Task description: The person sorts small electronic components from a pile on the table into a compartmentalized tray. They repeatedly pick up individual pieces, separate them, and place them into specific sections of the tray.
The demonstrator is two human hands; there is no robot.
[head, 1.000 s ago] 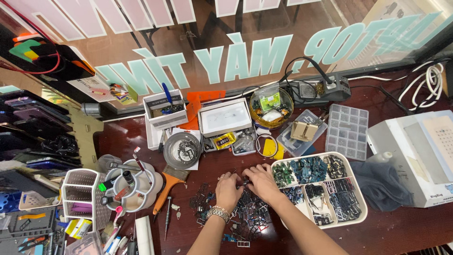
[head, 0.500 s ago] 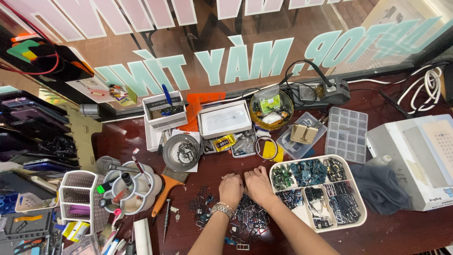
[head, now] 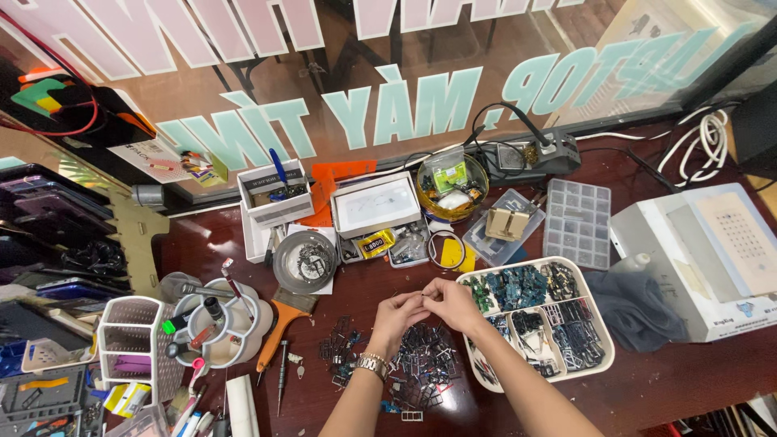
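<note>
Both of my hands meet fingertip to fingertip over the near middle of the tabletop (head: 688, 380): my left hand (head: 396, 314), with a metal watch band at its wrist, and my right hand (head: 455, 303) are pinched together on something too small to make out, so I cannot tell what the fingers hold. Just below them lies a loose heap of small dark metal frames (head: 421, 368), spread toward the near edge. Touching that heap's right side is a white divided tray (head: 605, 350), its compartments filled with sorted small parts. To my left, near the tabletop's left edge, stands a round white tool holder (head: 243, 324) with an orange-handled brush (head: 279, 328) lying beside it.
</note>
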